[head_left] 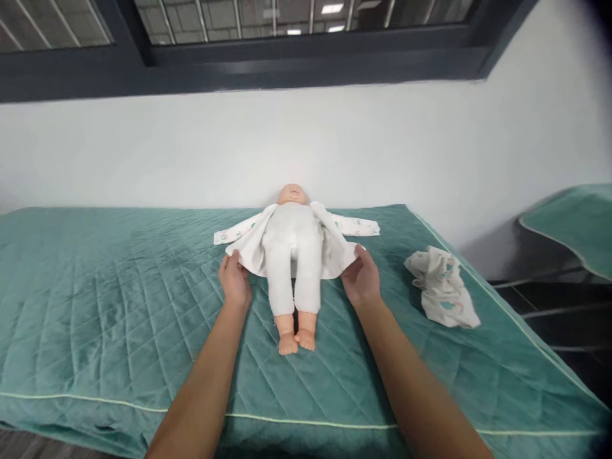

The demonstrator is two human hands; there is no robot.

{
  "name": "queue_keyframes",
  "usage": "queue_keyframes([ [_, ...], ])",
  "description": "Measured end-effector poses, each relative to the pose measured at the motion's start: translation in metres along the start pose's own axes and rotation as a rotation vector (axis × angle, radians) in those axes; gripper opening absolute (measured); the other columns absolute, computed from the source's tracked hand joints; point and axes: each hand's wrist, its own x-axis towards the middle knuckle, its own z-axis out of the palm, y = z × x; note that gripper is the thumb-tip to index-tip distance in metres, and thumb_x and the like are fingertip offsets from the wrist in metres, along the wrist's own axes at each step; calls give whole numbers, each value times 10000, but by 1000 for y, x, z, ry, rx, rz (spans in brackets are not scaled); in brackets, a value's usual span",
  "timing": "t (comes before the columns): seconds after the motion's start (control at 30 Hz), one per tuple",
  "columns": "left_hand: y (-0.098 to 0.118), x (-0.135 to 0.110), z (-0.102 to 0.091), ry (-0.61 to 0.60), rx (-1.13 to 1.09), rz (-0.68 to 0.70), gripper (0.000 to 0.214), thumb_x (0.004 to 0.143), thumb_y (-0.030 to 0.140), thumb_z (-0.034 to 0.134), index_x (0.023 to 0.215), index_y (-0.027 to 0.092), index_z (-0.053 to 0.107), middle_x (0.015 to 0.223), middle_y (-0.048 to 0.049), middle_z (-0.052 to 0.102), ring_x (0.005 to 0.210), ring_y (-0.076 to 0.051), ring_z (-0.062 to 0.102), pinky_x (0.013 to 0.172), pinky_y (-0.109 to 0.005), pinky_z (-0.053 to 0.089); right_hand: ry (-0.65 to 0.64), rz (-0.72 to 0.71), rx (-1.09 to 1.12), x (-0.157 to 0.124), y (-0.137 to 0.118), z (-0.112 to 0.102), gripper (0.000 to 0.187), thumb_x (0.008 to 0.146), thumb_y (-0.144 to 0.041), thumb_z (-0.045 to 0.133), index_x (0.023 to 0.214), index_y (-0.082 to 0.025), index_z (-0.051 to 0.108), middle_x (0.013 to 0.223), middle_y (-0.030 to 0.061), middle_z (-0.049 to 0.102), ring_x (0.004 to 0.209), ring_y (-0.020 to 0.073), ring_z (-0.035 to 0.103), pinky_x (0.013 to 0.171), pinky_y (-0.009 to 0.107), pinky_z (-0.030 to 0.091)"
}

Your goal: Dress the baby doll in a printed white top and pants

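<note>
A baby doll [292,233] with a white cloth body lies on its back, head toward the wall and bare feet toward me. Beneath it a white baby jacket [248,250] is spread open, its printed sleeves stretched out to both sides. My left hand [234,278] pinches the lower corner of the jacket's left front panel. On the other side, my right hand [362,277] grips the corner of the right panel. Both panels are held away from the doll's body. The doll's arms are hidden, and whether they are inside the sleeves I cannot tell.
A crumpled white printed garment [444,287] lies on the right of the green quilted bed cover [119,306]. Behind the bed rises a white wall [191,153] below a dark window frame [310,67]. A green-covered seat [574,223] stands beyond the bed's right edge.
</note>
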Motion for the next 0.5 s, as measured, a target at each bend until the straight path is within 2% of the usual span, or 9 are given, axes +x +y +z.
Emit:
queue_keyframes([
  [0.1,1,-8,-3,106,47,64,330,800,418,771,753,190,537,689,43,560,626,-79,531,581,-227,401,4,86,-25,-18,-9,-11,97,805,-282,671,866,-214,639,912,2,738,897,150,713,861,283,596],
  [0.17,1,-13,-5,119,132,77,369,788,450,771,729,191,514,634,64,502,559,-70,464,543,-226,376,-16,121,-105,-37,-15,-20,123,773,-301,700,834,-217,633,847,3,708,846,150,701,858,292,592],
  [0.23,2,-18,-10,108,229,84,368,794,467,754,744,200,506,621,70,488,555,-80,472,541,-228,381,-50,90,-269,-57,-22,-30,179,754,-345,739,826,-216,638,836,13,687,853,169,686,890,329,580],
  [0.3,4,-24,-14,95,320,95,320,811,458,731,802,203,537,661,57,537,597,-97,526,563,-231,402,-66,13,-468,-75,-36,-41,232,733,-372,777,851,-217,653,886,26,685,912,199,667,957,385,545],
  [0.37,7,-32,-19,70,395,104,273,829,435,705,845,198,569,715,35,591,642,-107,558,589,-233,415,-40,-131,-683,-82,-57,-53,267,696,-330,803,898,-218,668,953,37,683,975,223,634,1042,430,476],
  [0.43,12,-42,-24,43,443,101,248,836,413,691,848,191,582,730,25,608,649,-107,551,602,-233,415,6,-503,-1152,-77,-86,-67,260,734,-335,721,958,-216,667,1054,75,674,1073,266,599,1095,486,410],
  [0.47,14,-48,-26,27,455,91,245,834,408,691,845,189,582,725,24,608,644,-106,544,602,-232,412,45,-677,-1316,-71,-101,-76,290,751,-323,680,1017,-213,648,1165,106,657,1171,292,567,1127,506,369],
  [0.5,17,-55,-28,7,461,76,247,831,408,693,846,189,581,718,25,607,641,-107,540,603,-232,411,111,-790,-1445,-64,-115,-85,344,749,-312,667,1075,-209,629,1272,136,620,1248,315,531,1142,518,344],
])
